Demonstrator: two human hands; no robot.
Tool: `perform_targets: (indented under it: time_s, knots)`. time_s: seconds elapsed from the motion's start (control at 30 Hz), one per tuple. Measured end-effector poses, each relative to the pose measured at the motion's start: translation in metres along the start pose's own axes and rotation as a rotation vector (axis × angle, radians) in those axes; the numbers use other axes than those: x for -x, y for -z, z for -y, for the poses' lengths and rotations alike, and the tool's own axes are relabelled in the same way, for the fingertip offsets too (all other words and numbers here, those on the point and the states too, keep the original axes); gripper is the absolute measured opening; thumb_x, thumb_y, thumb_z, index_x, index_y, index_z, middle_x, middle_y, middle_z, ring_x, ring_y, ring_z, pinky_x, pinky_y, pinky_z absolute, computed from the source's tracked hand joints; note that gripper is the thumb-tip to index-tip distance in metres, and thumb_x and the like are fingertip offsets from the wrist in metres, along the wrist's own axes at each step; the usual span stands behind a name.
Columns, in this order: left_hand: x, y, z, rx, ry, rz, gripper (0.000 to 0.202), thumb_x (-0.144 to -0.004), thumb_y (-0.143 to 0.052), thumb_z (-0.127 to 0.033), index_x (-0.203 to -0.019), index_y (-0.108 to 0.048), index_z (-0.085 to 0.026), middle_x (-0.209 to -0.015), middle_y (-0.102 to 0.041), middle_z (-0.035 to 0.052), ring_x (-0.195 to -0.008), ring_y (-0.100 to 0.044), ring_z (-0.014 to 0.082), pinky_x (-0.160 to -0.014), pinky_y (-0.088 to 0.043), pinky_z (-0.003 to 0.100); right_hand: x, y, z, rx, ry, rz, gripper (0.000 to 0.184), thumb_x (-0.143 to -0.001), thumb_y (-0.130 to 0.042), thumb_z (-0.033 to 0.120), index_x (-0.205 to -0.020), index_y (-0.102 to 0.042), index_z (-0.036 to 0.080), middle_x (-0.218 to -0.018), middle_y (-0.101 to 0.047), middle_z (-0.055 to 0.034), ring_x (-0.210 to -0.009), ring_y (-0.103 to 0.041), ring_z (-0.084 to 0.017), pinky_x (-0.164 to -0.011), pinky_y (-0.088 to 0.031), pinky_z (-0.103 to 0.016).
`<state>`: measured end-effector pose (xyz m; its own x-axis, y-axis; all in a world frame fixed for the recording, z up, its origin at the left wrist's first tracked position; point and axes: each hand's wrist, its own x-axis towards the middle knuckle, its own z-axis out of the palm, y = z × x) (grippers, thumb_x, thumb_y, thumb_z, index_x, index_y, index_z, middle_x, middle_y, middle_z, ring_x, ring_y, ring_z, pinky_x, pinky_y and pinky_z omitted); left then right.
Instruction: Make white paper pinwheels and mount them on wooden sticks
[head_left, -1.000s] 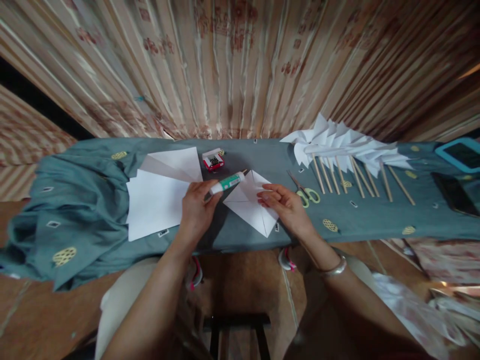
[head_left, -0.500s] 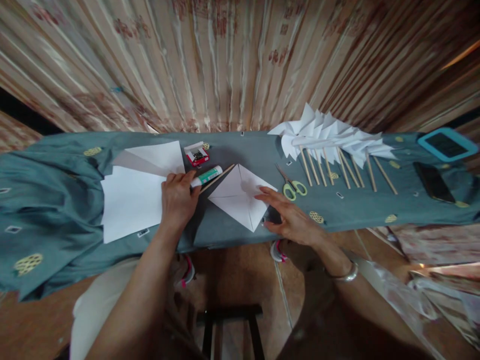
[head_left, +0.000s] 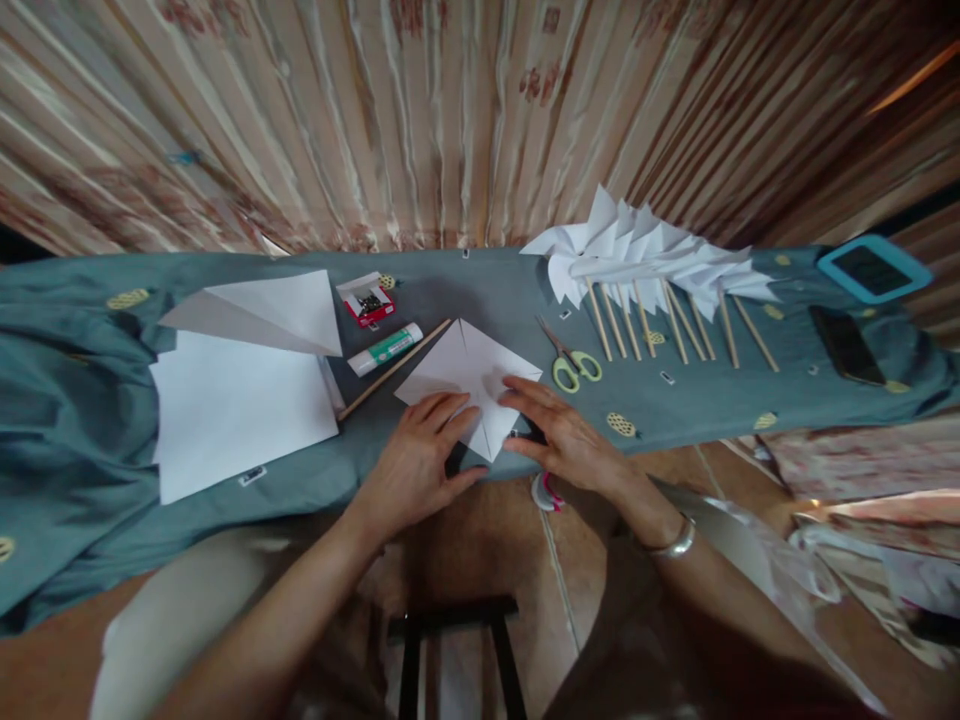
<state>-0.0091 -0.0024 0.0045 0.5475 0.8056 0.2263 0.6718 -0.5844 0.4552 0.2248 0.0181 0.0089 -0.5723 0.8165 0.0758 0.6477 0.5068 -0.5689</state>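
A white paper square (head_left: 469, 375) with diagonal creases lies on the teal cloth-covered table (head_left: 720, 400). My left hand (head_left: 420, 455) rests open and flat on its lower left part. My right hand (head_left: 559, 430) lies open on its right edge, fingers stretched out. A glue stick (head_left: 385, 349) with a green label lies just left of the paper, beside a wooden stick (head_left: 394, 369). Neither hand holds anything.
White sheets (head_left: 232, 400) lie stacked at the left. A small red box (head_left: 366, 301) sits behind the glue stick. Green-handled scissors (head_left: 570, 362), a row of paper pinwheels on sticks (head_left: 652, 270), a dark phone (head_left: 846, 343) and a blue-cased device (head_left: 874, 268) are at the right.
My left hand put the glue stick down on the table and moved right onto the creased paper. My right hand stayed on the paper's right side. The view shifted a little.
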Motion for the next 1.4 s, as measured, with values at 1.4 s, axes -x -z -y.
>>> perform_targets:
  time_s: [1.4]
  knots:
    - [0.013,-0.022,-0.018,0.055,-0.048,-0.058,0.042,-0.092,-0.039,-0.006,-0.134,-0.043,-0.007,-0.132,-0.056,0.0187,-0.118,-0.052,0.0274,-0.095,-0.050,0.044,-0.020,-0.011,0.022,-0.164,-0.369,-0.187,0.010,-0.089,-0.059,0.026,-0.092,-0.063,0.017,-0.070,-0.064,0.0005,-0.061,-0.059,-0.013,-0.061,-0.043,-0.023]
